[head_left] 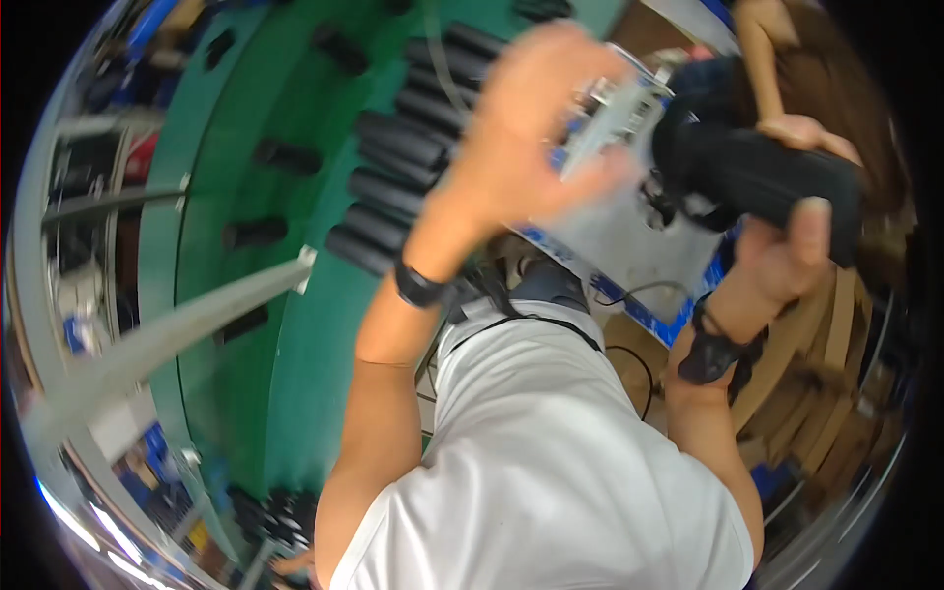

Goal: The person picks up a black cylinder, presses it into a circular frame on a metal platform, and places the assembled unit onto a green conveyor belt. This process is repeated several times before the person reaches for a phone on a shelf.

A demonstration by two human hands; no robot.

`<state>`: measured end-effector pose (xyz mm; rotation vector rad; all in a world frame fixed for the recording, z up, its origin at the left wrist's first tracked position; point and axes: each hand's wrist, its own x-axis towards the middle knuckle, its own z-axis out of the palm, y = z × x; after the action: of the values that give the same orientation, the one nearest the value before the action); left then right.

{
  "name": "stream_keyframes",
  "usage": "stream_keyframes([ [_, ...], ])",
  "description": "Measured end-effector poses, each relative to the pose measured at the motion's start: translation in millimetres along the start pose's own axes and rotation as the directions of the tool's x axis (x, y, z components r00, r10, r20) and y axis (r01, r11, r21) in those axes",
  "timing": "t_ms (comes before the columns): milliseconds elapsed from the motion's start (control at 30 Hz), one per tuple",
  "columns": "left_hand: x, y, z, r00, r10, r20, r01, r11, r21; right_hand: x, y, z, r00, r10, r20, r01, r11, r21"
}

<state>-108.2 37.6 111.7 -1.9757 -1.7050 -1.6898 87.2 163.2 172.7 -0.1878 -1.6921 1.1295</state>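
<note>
My left hand is smeared by motion, with thumb and fingers spread apart. It is beside a metal fixture with bright clamps, over a grey work plate. I see nothing held in it. My right hand grips a thick black cylinder from below, the thumb lying along its side. The cylinder is tilted, and its left end overlaps a darker rounded black part; whether they are joined I cannot tell. Several similar black cylinders lie in a row on the green bench left of my left hand.
Another person's arm and hand are behind the black cylinder, at upper right. More black cylinders lie on the green conveyor or bench. A pale metal bar crosses at left. Flattened cardboard is at right; cables hang below the blue-edged plate.
</note>
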Motion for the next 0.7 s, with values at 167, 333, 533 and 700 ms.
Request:
stream_keyframes([
  [167, -70, 20, -32, 0.925, -0.379, 0.037, 0.381, 0.920, -0.090, -73, 25, 120, 0.891, 0.325, 0.318, -0.368, 0.926, 0.086],
  [333, -110, -115, -104, 0.612, -0.615, -0.497, 0.546, 0.783, -0.297, -92, 28, 114, 0.728, 0.518, 0.449, -0.435, 0.855, -0.283],
  [533, -98, -268, -148, 0.428, -0.574, -0.698, 0.863, 0.490, 0.125, -140, 36, 55, 0.626, 0.748, 0.222, -0.658, 0.659, -0.364],
  [700, -103, -303, -136, 0.413, -0.640, -0.648, 0.906, 0.358, 0.225, -150, 30, 16, 0.560, 0.828, -0.040, -0.794, 0.522, -0.312],
])
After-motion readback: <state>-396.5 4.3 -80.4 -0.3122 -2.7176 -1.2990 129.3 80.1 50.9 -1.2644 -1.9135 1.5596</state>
